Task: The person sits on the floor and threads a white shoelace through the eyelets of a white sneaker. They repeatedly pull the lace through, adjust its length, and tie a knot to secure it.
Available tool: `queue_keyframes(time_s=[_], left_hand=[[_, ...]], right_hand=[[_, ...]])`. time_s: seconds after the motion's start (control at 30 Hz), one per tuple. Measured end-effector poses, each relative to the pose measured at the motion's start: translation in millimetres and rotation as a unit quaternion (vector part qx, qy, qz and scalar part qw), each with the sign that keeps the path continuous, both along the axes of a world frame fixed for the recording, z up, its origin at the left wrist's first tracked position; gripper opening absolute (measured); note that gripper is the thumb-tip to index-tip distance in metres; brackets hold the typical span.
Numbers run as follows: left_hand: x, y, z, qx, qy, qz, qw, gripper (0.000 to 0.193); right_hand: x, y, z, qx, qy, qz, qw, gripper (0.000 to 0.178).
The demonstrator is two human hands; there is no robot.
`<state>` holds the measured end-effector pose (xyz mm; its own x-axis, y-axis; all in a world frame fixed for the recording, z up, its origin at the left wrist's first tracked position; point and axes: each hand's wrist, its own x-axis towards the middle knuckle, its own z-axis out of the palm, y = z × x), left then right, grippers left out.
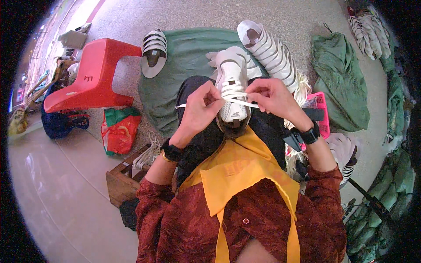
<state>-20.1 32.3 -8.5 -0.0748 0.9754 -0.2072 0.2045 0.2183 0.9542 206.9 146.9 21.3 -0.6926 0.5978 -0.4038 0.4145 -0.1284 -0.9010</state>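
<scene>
A white shoe upper [232, 70] rests lengthwise between my knees, its dark-lined opening toward me. A flat white lace [239, 94] runs across its eyelets. My left hand [202, 105] pinches one part of the lace at the left side of the shoe. On the right, my right hand [272, 97] pinches the lace between thumb and forefinger, and a lace end crosses over the tongue. Both hands are close together above the shoe. Other white shoe uppers lie partly hidden behind it.
A nested row of white uppers [274, 55] and a single upper [154, 52] lie on green cloth [188, 44]. Left are a red plastic chair [98, 65], a red-green bag [120, 131] and a wooden stool [118, 184] with laces [149, 153]. Right are a pink basket [323, 114] and green sack [340, 83].
</scene>
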Motion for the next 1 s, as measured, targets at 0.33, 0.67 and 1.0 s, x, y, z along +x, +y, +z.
queue_keyframes(time_s=[0.33,0.67,1.0], left_hand=[[0,0,1,0.002,-0.026,-0.001,1.000,0.017],[-24,-9,29,-0.024,-0.077,-0.044,0.996,0.018],[-45,-40,33,-0.065,0.002,-0.038,0.997,0.016]], right_hand=[[-5,5,5,-0.076,0.095,0.005,0.993,0.010],[6,-9,-28,0.123,0.097,-0.054,0.986,0.015],[12,-25,-6,0.170,-0.017,-0.013,0.985,0.011]])
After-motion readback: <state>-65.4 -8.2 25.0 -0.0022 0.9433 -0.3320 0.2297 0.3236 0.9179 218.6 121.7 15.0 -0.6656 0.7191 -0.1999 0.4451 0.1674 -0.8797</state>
